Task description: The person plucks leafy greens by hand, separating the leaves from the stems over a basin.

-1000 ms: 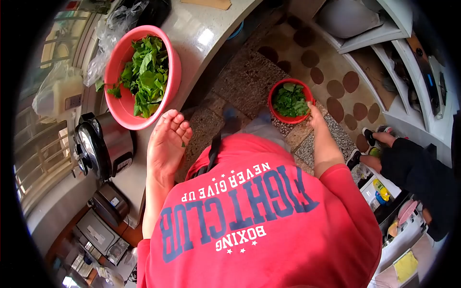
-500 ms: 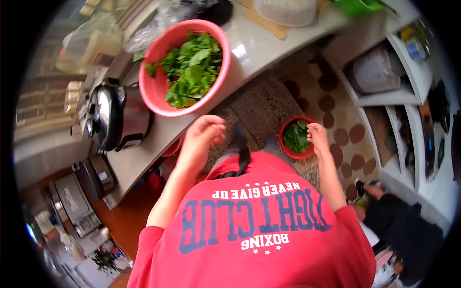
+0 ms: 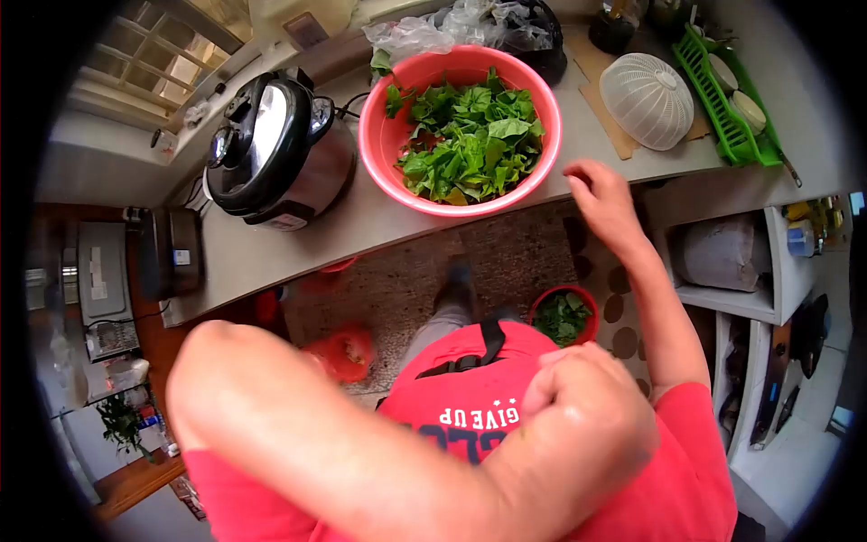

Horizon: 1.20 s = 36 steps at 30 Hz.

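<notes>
the cut leafy greens (image 3: 479, 144) lay in a pink basin (image 3: 379, 163) on the counter (image 3: 271, 287), its near rim close to the counter's edge. the right hand (image 3: 607, 200) was just beside the basin's right side, holding nothing visible, its fingers loosely bent, with a gap between thumb and forefinger. the left hand (image 3: 582, 397) was bent in before the red shirt (image 3: 686, 461), its fingers curled and blurred; whether they gripped anything could not be told. the left forearm crossed the shirt, covering some lettering.

a pressure cooker (image 3: 284, 154) stood left of the basin, clear plastic bags (image 3: 433, 32) and a black bag (image 3: 540, 45) crowded its far side, and a white mesh cover (image 3: 647, 99) and green rack (image 3: 722, 99) stood to the right. below, a red bowl (image 3: 592, 318) of greens sat on the floor (image 3: 397, 289), partly hidden by the body.
</notes>
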Each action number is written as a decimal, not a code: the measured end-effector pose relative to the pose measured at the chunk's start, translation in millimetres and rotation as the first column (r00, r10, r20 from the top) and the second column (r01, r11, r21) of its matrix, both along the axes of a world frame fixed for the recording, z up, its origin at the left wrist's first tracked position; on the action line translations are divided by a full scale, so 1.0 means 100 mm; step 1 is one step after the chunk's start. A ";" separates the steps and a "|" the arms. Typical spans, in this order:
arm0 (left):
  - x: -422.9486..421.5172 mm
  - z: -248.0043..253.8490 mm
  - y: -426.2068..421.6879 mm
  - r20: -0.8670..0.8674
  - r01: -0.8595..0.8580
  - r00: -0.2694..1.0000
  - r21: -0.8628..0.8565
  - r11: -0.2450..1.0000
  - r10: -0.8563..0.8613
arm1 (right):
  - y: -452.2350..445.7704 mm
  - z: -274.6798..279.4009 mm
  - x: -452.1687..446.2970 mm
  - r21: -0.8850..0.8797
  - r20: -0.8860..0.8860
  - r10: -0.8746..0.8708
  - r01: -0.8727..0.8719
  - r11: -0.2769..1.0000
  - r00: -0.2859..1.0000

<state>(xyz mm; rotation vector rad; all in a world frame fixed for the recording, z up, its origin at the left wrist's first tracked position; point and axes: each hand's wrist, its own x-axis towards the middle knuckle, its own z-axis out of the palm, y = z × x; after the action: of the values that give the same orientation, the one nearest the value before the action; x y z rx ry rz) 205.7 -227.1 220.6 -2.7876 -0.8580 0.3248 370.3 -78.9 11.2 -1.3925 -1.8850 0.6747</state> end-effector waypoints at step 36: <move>-1.74 -2.07 1.81 0.458 0.307 0.123 -0.861 0.405 0.881 | 0.29 0.20 -1.43 -0.511 -0.787 -0.325 -0.259 0.819 0.525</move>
<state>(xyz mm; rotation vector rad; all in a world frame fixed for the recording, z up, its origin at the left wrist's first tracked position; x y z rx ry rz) 31.9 -46.4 13.9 -3.2588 -2.3032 -1.9462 226.9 -50.0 31.5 -1.0516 -0.8268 1.6702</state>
